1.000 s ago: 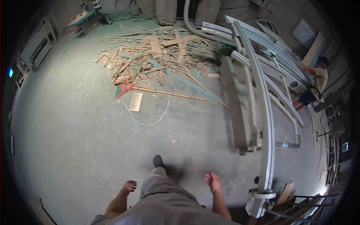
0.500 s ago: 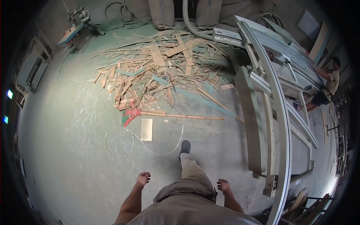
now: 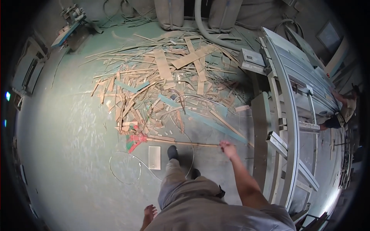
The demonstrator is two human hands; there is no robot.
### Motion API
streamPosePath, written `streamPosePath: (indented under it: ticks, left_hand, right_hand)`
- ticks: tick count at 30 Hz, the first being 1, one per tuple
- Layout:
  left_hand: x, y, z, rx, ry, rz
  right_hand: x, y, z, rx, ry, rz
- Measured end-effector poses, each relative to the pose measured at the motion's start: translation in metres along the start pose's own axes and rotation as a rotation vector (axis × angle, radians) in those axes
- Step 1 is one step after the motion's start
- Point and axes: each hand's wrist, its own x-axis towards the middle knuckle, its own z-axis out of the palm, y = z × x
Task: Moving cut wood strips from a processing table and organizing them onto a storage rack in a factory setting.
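Hands numbered two. The bare right hand, just right of the frame's centre, had curled fingers and overlapped the right end of one broom with a red-and-green bristle head and a long, thin, tan handle. From this angle I could not tell whether those fingers pinched the handle or hung above it. The broom lay across the middle of the frame, head to the left. The bare left hand hung near the lower edge, left of centre, its fingers bent and slightly parted.

Two dark shoes showed mid-frame, one ahead of the other. Just left of the front one lay one pale rectangular board. One broad heap of brown and blue-green wood scraps filled the upper centre. Two tall grey cloth bags stood at the top edge, with one curved grey hose between them. One grey metal machine spanned the right side; one co-worker was beyond it, far right.
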Motion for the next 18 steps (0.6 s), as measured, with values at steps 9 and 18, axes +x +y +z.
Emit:
streamPosePath:
  ticks: [9, 18]
  left_hand:
    - [0.134, 0.283, 0.096, 0.158, -0.166, 0.132]
    - [0.117, 0.655, 0.357, 0.242, -0.42, 0.656]
  right_hand:
    - [0.089, -0.138, 0.0, 0.349, 0.107, 0.125]
    - [0.204, -0.272, -0.057, 0.154, 0.394, -0.041]
